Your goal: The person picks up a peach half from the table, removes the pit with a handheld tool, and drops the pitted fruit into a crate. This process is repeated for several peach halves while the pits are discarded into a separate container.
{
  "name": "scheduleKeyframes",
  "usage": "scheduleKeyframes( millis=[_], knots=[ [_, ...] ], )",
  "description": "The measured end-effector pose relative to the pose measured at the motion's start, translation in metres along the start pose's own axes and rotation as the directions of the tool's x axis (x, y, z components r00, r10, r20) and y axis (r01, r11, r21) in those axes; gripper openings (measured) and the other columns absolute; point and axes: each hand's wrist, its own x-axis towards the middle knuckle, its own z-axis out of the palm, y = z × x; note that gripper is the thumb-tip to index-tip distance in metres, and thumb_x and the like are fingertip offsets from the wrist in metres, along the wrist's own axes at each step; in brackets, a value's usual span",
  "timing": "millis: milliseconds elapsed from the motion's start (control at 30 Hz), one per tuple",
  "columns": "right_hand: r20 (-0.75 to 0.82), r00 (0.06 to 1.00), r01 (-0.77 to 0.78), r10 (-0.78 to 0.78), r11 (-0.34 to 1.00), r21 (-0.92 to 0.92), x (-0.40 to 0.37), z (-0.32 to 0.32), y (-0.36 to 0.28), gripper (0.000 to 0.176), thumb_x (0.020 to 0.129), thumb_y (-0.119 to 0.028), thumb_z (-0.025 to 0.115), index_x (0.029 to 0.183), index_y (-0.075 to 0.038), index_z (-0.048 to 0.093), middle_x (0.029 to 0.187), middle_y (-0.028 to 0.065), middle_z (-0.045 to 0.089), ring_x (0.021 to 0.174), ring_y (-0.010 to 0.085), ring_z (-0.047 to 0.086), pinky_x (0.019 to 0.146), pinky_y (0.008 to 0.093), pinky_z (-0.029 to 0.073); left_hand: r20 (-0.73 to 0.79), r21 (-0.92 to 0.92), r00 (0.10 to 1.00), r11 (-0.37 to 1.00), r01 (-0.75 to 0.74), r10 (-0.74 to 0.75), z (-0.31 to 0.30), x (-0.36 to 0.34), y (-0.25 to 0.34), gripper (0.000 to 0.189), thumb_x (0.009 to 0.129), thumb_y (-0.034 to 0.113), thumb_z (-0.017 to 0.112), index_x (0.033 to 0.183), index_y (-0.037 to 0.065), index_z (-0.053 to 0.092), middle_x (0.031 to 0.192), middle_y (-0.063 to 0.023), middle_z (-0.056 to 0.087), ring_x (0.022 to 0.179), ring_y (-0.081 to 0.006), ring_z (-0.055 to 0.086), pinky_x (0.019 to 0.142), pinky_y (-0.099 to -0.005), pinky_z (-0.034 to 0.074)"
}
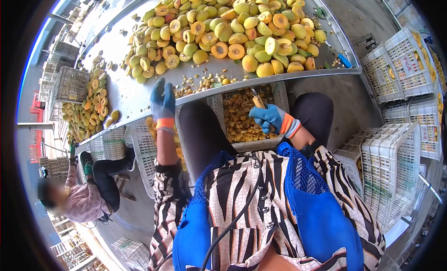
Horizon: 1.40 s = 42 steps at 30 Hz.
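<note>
My left hand (163,103), in a blue and orange glove, is raised at the metal table's near edge. Its fingers are stretched upward and nothing shows in them. My right hand (270,118), gloved alike, is closed around a wooden-handled tool with a short metal tip (258,101), pointing up toward the table. Below that hand, between my knees, stands a crate (281,95) holding many small brownish-orange pieces (242,119). On the table (205,75) lies a big heap of yellow-green peaches (223,31), many halved with orange flesh.
Loose pits (198,83) lie along the table edge. A blue-handled tool (344,61) rests at the right corner. White crates (391,154) are stacked on my right. At the left, another person (88,201) sits by a second peach pile (88,110).
</note>
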Motion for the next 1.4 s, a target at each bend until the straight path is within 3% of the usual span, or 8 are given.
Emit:
scheduleKeyframes(
  millis=[433, 667, 767, 833, 900, 1100, 1200, 1400],
  knots=[
    [0.041, 0.999, 0.02, -0.018, 0.999, -0.049, 0.017, -0.02, 0.006, 0.022, 0.083, -0.028, 0.065, 0.081, -0.007, 0.056, 0.062, 0.0019, 0.051, 0.045, 0.0092, 0.044, 0.042, 0.0291, 0.043, 0.287, 0.866, 0.949, 0.388, -0.316, 0.133, 0.152, 0.073, -0.017, 0.046, 0.075, 0.034, 0.07, 0.11, 0.008, 0.055, 0.111, -0.0212, 0.054, 0.108, -0.0391, 0.051, 0.091, -0.0434, 0.045],
    [-0.001, 0.999, 0.037, -0.038, 0.985, -0.17, 0.014, -0.01, 0.006, 0.023, 0.084, -0.027, 0.063, 0.083, -0.005, 0.057, 0.065, 0.004, 0.054, 0.044, 0.0103, 0.046, 0.04, 0.0305, 0.044, 0.277, 0.04, 0.917, 0.957, 0.288, -0.288, 0.115, 0.057, -0.01, 0.042, 0.077, 0.033, 0.074, 0.101, 0.001, 0.06, 0.095, -0.0131, 0.062, 0.081, -0.0267, 0.062, 0.071, -0.0358, 0.052],
    [-0.09, 0.991, 0.071, -0.094, 0.97, -0.232, 0.004, -0.002, 0.002, 0.025, 0.084, -0.027, 0.062, 0.085, -0.003, 0.057, 0.066, 0.0049, 0.055, 0.043, 0.0111, 0.047, 0.039, 0.0302, 0.044, 0.486, -0.627, 0.778, 0.461, 0.628, -0.399, 0.092, 0.02, 0.017, 0.04, 0.08, 0.029, 0.07, 0.108, 0.005, 0.056, 0.098, -0.0104, 0.061, 0.085, -0.0237, 0.061, 0.071, -0.038, 0.054],
    [-0.091, 0.973, 0.177, -0.214, 0.936, -0.304, -0.004, 0.013, -0.005, 0.026, 0.084, -0.027, 0.061, 0.087, -0.002, 0.056, 0.065, 0.0052, 0.055, 0.041, 0.0117, 0.048, 0.039, 0.0293, 0.045, 0.368, -0.437, 0.93, 0.884, 0.167, 0.006, 0.091, 0.007, -0.024, 0.039, 0.08, 0.032, 0.066, 0.109, 0.007, 0.054, 0.099, -0.0109, 0.061, 0.093, -0.028, 0.059, 0.079, -0.0456, 0.053],
    [-0.089, 0.973, 0.173, -0.213, 0.929, -0.326, -0.012, 0.032, -0.011, 0.027, 0.085, -0.028, 0.061, 0.09, -0.002, 0.055, 0.065, 0.0061, 0.056, 0.041, 0.0107, 0.047, 0.038, 0.0272, 0.043, 0.584, -0.678, 0.67, 0.18, 0.713, -0.458, 0.091, -0.029, 0.029, 0.037, 0.083, 0.035, 0.062, 0.106, 0.008, 0.054, 0.099, -0.0106, 0.061, 0.095, -0.0278, 0.058, 0.086, -0.0457, 0.05],
    [-0.109, 0.802, 0.329, -0.587, 0.587, -0.74, -0.007, 0.06, 0.007, 0.03, 0.082, -0.031, 0.062, 0.092, -0.003, 0.058, 0.069, 0.0174, 0.063, 0.052, 0.029, 0.061, 0.051, 0.0376, 0.049, 0.645, -0.631, 0.657, 0.214, 0.746, -0.39, 0.091, -0.087, 0.043, 0.047, 0.08, 0.03, 0.069, 0.115, 0.004, 0.05, 0.105, -0.0134, 0.061, 0.098, -0.0248, 0.06, 0.089, -0.0399, 0.05],
    [-0.131, 0.801, 0.286, -0.584, 0.566, -0.773, -0.006, 0.066, 0.014, 0.034, 0.082, -0.033, 0.063, 0.092, -0.001, 0.058, 0.07, 0.0211, 0.062, 0.058, 0.0334, 0.064, 0.057, 0.0407, 0.051, 0.33, -0.015, 0.84, 0.892, -0.452, 0.431, 0.089, -0.104, 0.022, 0.077, 0.063, 0.004, 0.083, 0.126, -0.001, 0.04, 0.113, -0.0166, 0.061, 0.103, -0.0233, 0.062, 0.09, -0.0341, 0.05],
    [-0.185, 0.876, 0.222, -0.445, 0.714, -0.663, -0.019, 0.083, 0.016, 0.032, 0.085, -0.029, 0.062, 0.093, 0.001, 0.053, 0.066, 0.0178, 0.062, 0.051, 0.027, 0.063, 0.046, 0.0374, 0.051, 0.232, -0.445, 0.949, 0.891, -0.09, 0.212, 0.116, -0.117, -0.004, 0.037, 0.083, 0.019, 0.064, 0.112, 0.001, 0.052, 0.102, -0.0162, 0.062, 0.092, -0.0276, 0.063, 0.087, -0.0404, 0.052]
  ],
)
